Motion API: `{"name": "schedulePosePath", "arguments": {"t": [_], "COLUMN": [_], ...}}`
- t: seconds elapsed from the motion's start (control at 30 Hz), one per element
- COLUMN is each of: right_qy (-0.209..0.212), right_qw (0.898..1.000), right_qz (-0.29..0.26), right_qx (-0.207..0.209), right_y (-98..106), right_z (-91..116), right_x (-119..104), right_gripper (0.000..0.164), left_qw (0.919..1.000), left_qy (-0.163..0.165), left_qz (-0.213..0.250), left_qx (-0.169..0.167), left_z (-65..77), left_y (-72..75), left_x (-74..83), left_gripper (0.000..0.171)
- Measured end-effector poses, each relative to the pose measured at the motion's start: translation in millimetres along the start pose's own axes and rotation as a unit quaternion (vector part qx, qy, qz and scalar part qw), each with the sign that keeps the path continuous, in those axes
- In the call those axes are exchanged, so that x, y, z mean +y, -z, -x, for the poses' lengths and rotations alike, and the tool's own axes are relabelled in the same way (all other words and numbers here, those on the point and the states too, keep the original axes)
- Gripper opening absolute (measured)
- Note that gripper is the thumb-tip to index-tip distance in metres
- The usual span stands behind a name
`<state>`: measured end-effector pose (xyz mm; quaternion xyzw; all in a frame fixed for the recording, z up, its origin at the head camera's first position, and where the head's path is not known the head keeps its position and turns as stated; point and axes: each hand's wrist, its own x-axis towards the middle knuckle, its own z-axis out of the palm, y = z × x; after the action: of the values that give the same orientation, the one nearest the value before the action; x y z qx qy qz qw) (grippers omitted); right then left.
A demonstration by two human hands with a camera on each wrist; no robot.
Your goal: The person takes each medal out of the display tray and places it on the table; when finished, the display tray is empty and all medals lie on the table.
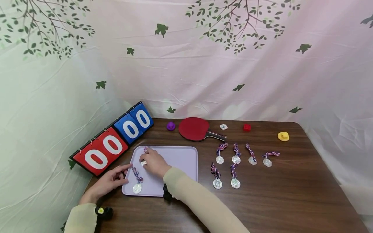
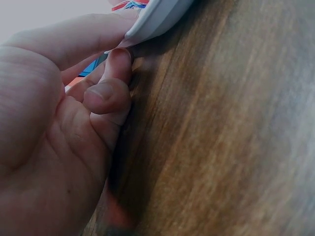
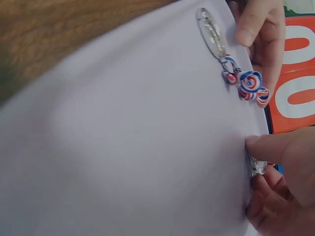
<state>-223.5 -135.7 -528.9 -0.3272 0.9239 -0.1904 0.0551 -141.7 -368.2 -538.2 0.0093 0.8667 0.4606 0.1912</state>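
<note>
On a pale lilac tray (image 1: 180, 168), my right hand (image 1: 154, 162) pinches a silver medal (image 1: 143, 162) near the back left corner. Part of its striped ribbon (image 1: 145, 149) shows beyond the fingers. In the right wrist view, the thumb and fingers partly hide this medal (image 3: 258, 166). Closer to the front left corner lies a second silver medal (image 1: 137, 188), its red, white and blue ribbon (image 1: 137, 174) knotted. My left hand (image 1: 107, 183) holds the tray's left rim, thumb and index finger on it and the other fingers curled, as the left wrist view shows the rim (image 2: 147, 22).
Several medals (image 1: 235, 183) with knotted ribbons lie right of the tray. A scoreboard (image 1: 113, 139) stands at the left. Along the back are a purple object (image 1: 170, 126), a table tennis bat (image 1: 193, 129), a white piece (image 1: 223, 127), a red cube (image 1: 247, 127) and a yellow duck (image 1: 283, 136).
</note>
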Motion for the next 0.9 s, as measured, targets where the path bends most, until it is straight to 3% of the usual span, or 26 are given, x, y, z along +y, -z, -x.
{"name": "schedulePosePath", "arguments": {"t": [0.17,0.63,0.9], "right_qy": [-0.013,0.008,0.026], "right_qw": [0.997,0.991,0.975], "right_qz": [-0.077,-0.134,-0.220], "right_qx": [-0.009,0.004,0.003], "right_y": [3,4,14], "right_z": [-1,12,30], "right_x": [4,18,31], "right_gripper": [0.024,0.031,0.034], "left_qw": [1.0000,0.9999,1.0000], "left_qy": [0.005,0.001,-0.004], "left_qz": [0.005,0.009,-0.004], "left_qx": [-0.001,-0.004,-0.005], "left_z": [-0.5,-1.6,0.5], "left_y": [-0.9,-3.6,-0.6], "left_x": [1.3,-0.8,-0.2], "left_gripper": [0.062,0.063,0.061]}}
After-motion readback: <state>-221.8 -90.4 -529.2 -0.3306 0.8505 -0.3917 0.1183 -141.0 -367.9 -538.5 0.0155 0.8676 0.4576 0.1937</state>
